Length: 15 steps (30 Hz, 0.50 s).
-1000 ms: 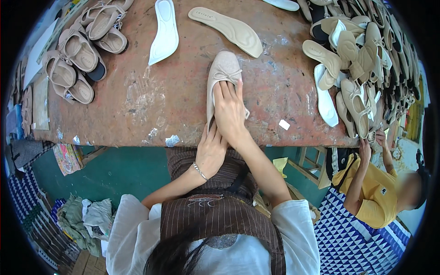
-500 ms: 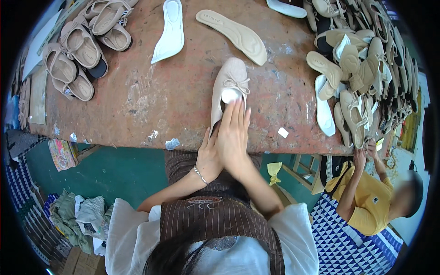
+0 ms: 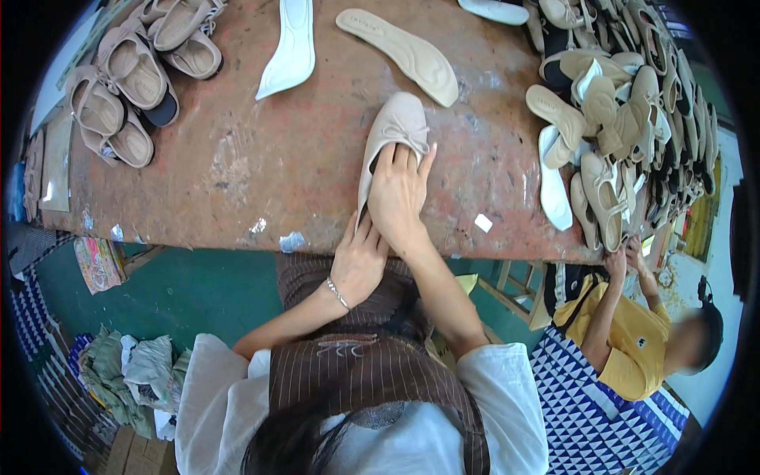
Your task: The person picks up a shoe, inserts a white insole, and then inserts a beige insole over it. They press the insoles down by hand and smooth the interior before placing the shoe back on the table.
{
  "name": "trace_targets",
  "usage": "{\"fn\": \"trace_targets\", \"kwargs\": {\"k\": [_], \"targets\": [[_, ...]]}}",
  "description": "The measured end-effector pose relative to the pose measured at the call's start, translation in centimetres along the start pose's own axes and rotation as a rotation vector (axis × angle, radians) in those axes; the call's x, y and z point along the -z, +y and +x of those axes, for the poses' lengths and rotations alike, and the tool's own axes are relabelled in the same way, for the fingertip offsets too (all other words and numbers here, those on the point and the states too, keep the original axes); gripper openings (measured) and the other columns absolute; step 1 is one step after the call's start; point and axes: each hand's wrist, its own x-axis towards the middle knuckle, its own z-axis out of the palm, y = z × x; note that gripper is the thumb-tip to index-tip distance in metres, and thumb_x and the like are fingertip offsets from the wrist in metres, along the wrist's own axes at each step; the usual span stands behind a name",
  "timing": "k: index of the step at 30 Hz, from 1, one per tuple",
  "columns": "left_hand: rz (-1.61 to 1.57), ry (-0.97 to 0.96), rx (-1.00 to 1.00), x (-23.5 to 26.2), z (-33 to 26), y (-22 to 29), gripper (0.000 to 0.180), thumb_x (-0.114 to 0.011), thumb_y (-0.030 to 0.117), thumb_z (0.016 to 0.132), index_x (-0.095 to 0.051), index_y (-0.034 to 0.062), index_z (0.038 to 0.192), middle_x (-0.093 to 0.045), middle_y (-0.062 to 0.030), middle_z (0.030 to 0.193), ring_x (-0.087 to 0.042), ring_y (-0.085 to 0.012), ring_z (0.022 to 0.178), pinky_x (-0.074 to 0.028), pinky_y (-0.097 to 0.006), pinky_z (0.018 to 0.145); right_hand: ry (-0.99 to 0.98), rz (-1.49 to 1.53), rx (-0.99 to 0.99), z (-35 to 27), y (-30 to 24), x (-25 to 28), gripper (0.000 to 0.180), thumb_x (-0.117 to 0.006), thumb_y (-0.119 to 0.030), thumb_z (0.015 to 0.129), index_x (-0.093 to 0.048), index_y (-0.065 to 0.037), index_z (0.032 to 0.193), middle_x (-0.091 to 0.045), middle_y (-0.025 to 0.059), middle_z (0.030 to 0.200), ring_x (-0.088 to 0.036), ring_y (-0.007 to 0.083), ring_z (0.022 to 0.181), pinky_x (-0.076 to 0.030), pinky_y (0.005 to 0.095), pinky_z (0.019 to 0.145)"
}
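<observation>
1. A beige flat shoe (image 3: 393, 134) lies near the front edge of the worn red-brown table (image 3: 261, 174), toe pointing away from the person.
2. It looks light and soft, likely to flex under pressure; the heel and the sides beside the opening seem the firmest places to take hold.
3. The right hand (image 3: 398, 194) lies flat over the shoe's opening, fingers together and reaching in, pressing rather than gripping.
4. The left hand (image 3: 358, 265) is at the heel end by the table edge, fingers against the shoe; whether it grips I cannot tell.
5. Both forearms rise from the lower edge, converging.
6. A tan insole (image 3: 400, 54) and a white insole (image 3: 289, 49) lie beyond.
</observation>
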Motion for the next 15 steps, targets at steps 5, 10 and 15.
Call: {"fn": "trace_targets", "kwargs": {"k": [5,10,15], "targets": [[0.039,0.063,-0.038,-0.5,0.1,0.0,0.040,-0.055,0.014,0.084,-0.061,-0.0079,0.117,-0.057,-0.0251,0.126,-0.047,-0.0367,0.130,-0.033,-0.054,0.112,0.218,-0.095,0.007,-1.7,0.0,0.0,0.046,-0.054,-0.004,0.078,-0.049,0.019,0.118,-0.055,0.0313,0.118,-0.053,0.0431,0.118,-0.015,0.0622,0.116],[0.055,0.052,-0.011,0.0,0.3,0.1,0.039,-0.056,0.013,0.085,-0.061,-0.0067,0.119,-0.057,-0.0231,0.129,-0.047,-0.0362,0.131,-0.034,-0.052,0.112,-0.132,0.015,-0.055,1.5,0.3,0.6,0.026,-0.051,-0.006,0.082,-0.060,0.010,0.100,-0.063,0.0245,0.094,-0.063,0.0387,0.099,-0.012,0.0667,0.115],[0.063,0.030,-0.036,0.0,0.0,0.0,0.043,-0.057,0.013,0.084,-0.059,-0.0071,0.123,-0.055,-0.0228,0.133,-0.045,-0.0358,0.134,-0.033,-0.052,0.113,0.169,-0.146,-0.005,1.1,1.0,-0.9,0.035,-0.055,-0.007,0.077,-0.060,0.013,0.106,-0.064,0.0238,0.098,-0.063,0.0382,0.103,-0.004,0.0711,0.113]]}}
